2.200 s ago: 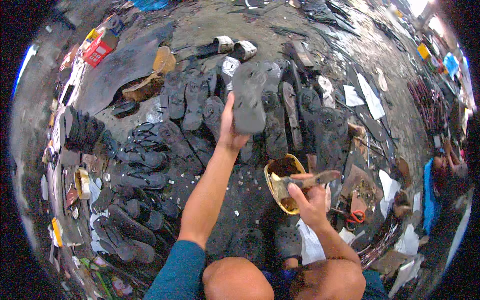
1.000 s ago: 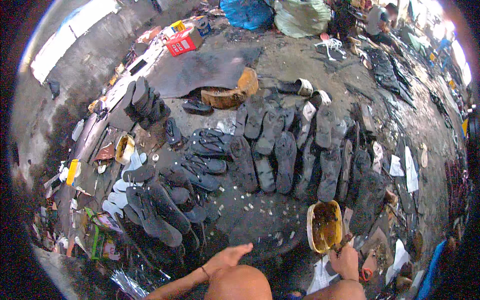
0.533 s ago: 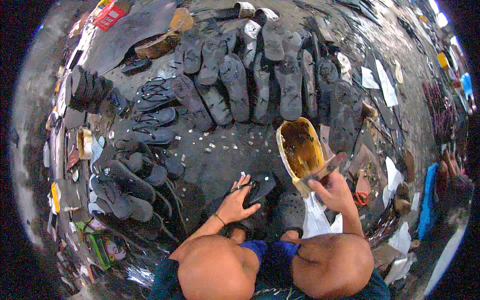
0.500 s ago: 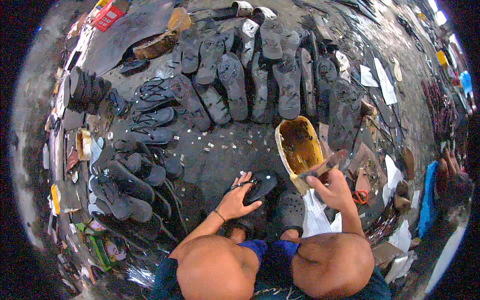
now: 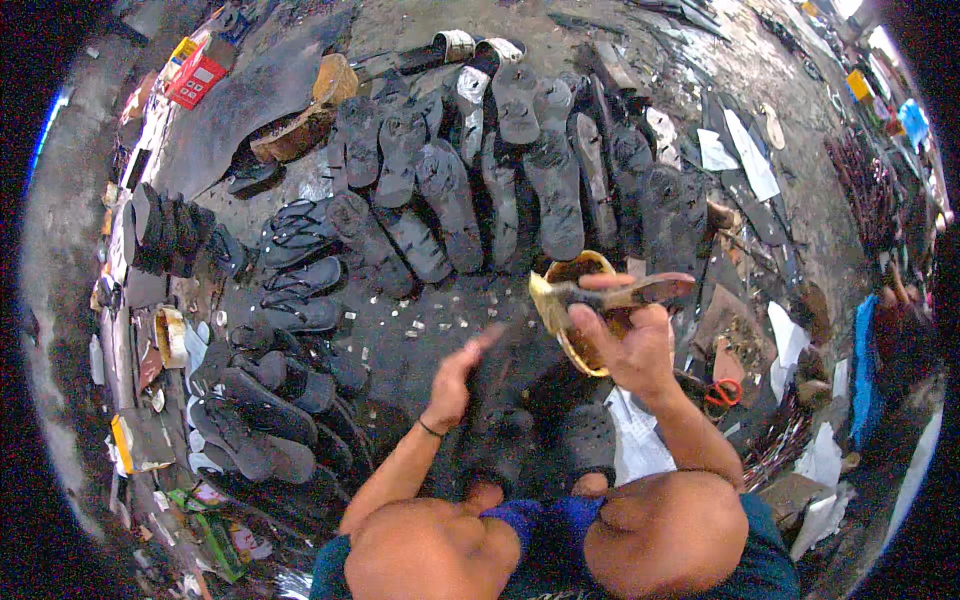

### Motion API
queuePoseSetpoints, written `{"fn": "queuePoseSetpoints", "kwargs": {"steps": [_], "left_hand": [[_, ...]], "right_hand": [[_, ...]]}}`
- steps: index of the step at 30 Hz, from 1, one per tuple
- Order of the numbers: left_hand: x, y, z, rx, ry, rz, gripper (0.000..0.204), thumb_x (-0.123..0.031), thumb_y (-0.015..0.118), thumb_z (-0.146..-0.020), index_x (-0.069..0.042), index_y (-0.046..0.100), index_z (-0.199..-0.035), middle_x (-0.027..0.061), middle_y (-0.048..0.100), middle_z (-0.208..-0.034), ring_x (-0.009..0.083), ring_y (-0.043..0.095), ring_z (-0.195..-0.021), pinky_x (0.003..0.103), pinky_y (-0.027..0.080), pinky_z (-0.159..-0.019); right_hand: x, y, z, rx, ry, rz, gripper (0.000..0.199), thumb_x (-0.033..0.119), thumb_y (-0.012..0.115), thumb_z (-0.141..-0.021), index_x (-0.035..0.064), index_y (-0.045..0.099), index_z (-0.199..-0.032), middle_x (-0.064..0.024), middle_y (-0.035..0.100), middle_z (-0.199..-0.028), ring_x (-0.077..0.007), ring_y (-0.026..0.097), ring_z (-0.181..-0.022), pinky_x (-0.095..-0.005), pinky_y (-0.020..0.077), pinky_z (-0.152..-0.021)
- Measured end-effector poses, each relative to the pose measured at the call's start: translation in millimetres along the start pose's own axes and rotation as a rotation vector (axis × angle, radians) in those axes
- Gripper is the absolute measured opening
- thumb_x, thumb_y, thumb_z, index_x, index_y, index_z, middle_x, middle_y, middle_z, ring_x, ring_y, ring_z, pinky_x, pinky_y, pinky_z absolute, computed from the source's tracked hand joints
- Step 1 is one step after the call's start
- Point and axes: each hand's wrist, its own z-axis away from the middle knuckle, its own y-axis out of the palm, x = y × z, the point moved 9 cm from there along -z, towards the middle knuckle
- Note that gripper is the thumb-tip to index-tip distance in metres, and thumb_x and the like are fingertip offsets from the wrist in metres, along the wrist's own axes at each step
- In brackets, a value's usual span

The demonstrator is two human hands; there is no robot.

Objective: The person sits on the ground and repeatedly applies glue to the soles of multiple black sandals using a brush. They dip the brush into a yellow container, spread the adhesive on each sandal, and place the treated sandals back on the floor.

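My left hand (image 5: 455,385) is raised over the dark ground, its fingers smeared by motion. Beside its fingers there is a dark blur, too unclear to name. My right hand (image 5: 635,350) is closed round a flat brush (image 5: 655,290) with a brown handle, its pale, crusted end pointing left. Just behind and partly under this hand is an oblong tub (image 5: 575,355) with a yellow, caked rim. The hand and brush hide much of its inside. Below my left hand are my dark clogs (image 5: 590,435).
Rows of black sandal soles (image 5: 555,205) lie ahead. Strapped black flip-flops (image 5: 300,280) and piled soles (image 5: 255,400) are to the left. On the right are orange-handled scissors (image 5: 724,392), white scraps (image 5: 788,340) and a blue strip (image 5: 865,365).
My left hand has lifted off the black flip-flop it was touching, which no longer shows clearly. The brush in my right hand has risen from the tub's near end, swinging its crusted end left.
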Motion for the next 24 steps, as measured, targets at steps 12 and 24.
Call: {"fn": "queuePoseSetpoints", "kwargs": {"steps": [12, 24], "left_hand": [[-15.5, -8.7, 0.1, -0.245, 0.023, 0.596, 0.048, -0.04, 0.037, -0.105, -0.005, 0.059, -0.129, 0.0095, 0.068, -0.117, 0.0254, 0.067, -0.103, 0.04, 0.054, -0.093], [-59.9, 7.8, 9.9, -0.451, 0.376, 0.358, 0.041, -0.035, 0.047, -0.108, 0.001, 0.063, -0.12, 0.0078, 0.069, -0.112, 0.0173, 0.067, -0.098, 0.033, 0.055, -0.087]], "right_hand": [[12.1, 69.9, -5.6, 0.14, -0.273, 0.099, 0.02, 0.02, 0.073, -0.089, 0.0046, 0.07, -0.1, -0.0134, 0.073, -0.095, -0.0321, 0.071, -0.094, -0.0395, 0.0552, -0.08], [-13.0, 40.3, -22.9, -0.233, -0.055, -0.036, 0.019, 0.017, 0.069, -0.094, 0.0029, 0.068, -0.107, -0.0093, 0.072, -0.097, -0.0212, 0.068, -0.09, -0.0357, 0.053, -0.082]]}}
